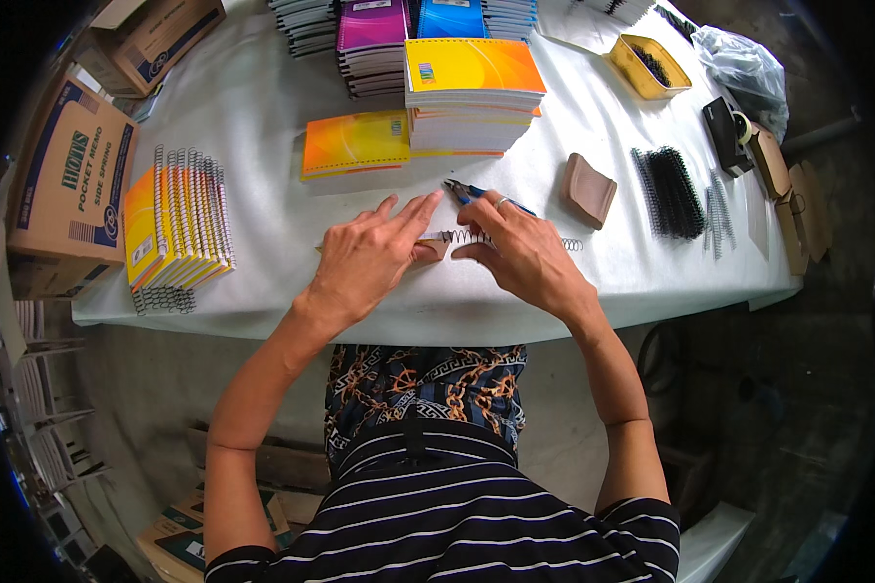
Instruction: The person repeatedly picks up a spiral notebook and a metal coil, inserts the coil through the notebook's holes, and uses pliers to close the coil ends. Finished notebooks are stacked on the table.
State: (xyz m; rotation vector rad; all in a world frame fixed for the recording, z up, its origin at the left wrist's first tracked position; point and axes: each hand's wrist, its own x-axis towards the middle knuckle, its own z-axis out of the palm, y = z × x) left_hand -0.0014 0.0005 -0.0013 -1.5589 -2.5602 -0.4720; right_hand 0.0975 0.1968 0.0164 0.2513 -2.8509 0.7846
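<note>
In striped shirt (418,505), curves half-open right hand (530,253) around crosswise coil (463,236), with straight-fingered left hand (365,255), hold unclear, at left end.

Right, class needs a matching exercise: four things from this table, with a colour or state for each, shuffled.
Column one
1. Wire coil
2. Pliers
3. Curved block
4. Tub

Column two
A. Plain brown
B. Yellow, with dark contents
C. Looped, partly hidden by the right hand
D. Blue-handled

Pairs: 1-C, 2-D, 3-A, 4-B
</note>
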